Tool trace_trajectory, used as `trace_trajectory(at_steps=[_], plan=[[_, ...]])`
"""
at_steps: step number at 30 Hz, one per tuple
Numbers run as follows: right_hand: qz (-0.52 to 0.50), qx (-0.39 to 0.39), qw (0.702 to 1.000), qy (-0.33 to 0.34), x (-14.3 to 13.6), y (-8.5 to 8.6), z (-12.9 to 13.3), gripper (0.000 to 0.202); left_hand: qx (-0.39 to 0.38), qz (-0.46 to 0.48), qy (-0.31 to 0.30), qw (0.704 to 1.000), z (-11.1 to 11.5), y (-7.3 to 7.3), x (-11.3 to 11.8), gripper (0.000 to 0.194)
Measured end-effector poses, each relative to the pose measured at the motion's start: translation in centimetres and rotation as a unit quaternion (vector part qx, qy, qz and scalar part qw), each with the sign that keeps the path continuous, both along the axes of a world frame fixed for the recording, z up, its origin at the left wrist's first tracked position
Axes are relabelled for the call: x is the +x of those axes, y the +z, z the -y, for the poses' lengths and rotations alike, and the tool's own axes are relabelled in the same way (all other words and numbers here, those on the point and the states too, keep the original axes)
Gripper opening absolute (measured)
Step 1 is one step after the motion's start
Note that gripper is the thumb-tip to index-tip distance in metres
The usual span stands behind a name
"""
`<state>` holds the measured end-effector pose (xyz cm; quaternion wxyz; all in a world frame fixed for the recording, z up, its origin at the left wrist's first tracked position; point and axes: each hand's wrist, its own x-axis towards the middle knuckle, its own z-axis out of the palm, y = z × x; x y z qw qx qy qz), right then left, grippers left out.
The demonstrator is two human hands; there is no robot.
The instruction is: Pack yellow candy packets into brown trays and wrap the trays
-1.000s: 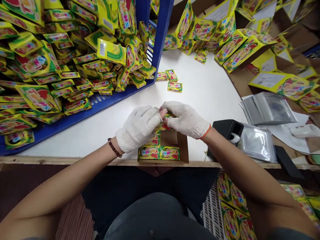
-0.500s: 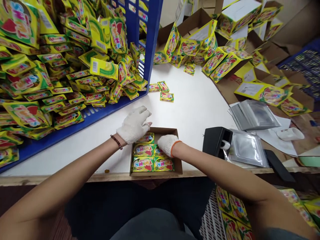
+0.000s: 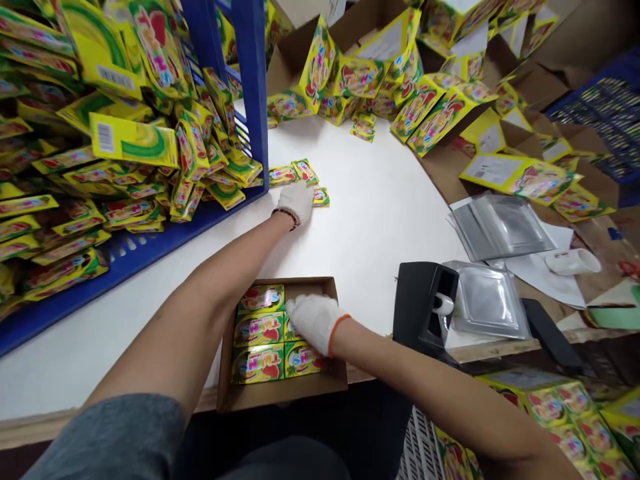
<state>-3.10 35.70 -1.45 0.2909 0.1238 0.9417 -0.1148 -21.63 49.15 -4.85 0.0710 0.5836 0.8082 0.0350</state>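
My left hand (image 3: 296,202), in a white knit glove, reaches to the small yellow-green packs on the white table. It covers part of one pack (image 3: 321,197); two more packs (image 3: 295,172) lie just beyond. Its fingers are mostly hidden behind the back of the hand. Close to my body, an open brown cardboard box (image 3: 280,399) holds several packs (image 3: 259,329) in two columns. Over the right column rests my right hand (image 3: 314,321), also gloved, fingers extended and touching the packs. The pack beneath it is partly covered, and bare cardboard shows at the box's far right corner.
A blue crate (image 3: 150,243) heaped with packs stands at left. Several printed display cartons (image 3: 440,123) crowd the back right. To the right are a black tape dispenser (image 3: 420,303), clear plastic trays (image 3: 487,300) and a white roll (image 3: 573,261). A small pack (image 3: 363,131) lies farther back.
My left hand has left the box and reached forward to the loose packs. The box has shifted nearer my body. My right hand stays over its right column, and the view has moved.
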Motion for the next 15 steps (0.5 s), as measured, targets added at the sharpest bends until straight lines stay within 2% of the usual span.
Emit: trace_trajectory(at_steps=[2, 4, 7, 10, 13, 15], plan=[[-0.04, -0.068, 0.997, -0.022, 0.6, 1.0, -1.5, 0.027, -0.009, 0.005, 0.028, 1.0, -0.1, -0.2, -0.2, 0.045], [-0.125, -0.151, 0.976, -0.09, 1.4, 2.2, -3.2, 0.02, -0.027, 0.043, 0.057, 0.997, 0.7, 0.1, -0.6, 0.053], [-0.262, -0.203, 0.907, -0.258, 2.4, 3.4, -5.6, 0.021, -0.005, 0.153, 0.097, 0.984, 3.5, 1.7, -0.6, 0.056], [-0.34, -0.225, 0.827, -0.388, 2.6, 3.4, -7.0, 0.028, 0.128, 0.238, 0.134, 0.953, 7.9, 4.1, 1.2, 0.052], [-0.411, -0.261, 0.772, -0.409, 2.1, 2.9, -6.7, 0.048, 0.254, 0.253, 0.114, 0.927, 13.1, 6.3, 4.5, 0.049], [-0.454, -0.255, 0.763, -0.383, 2.0, 3.0, -6.0, 0.051, 0.285, 0.267, 0.078, 0.917, 16.4, 7.1, 6.5, 0.041]])
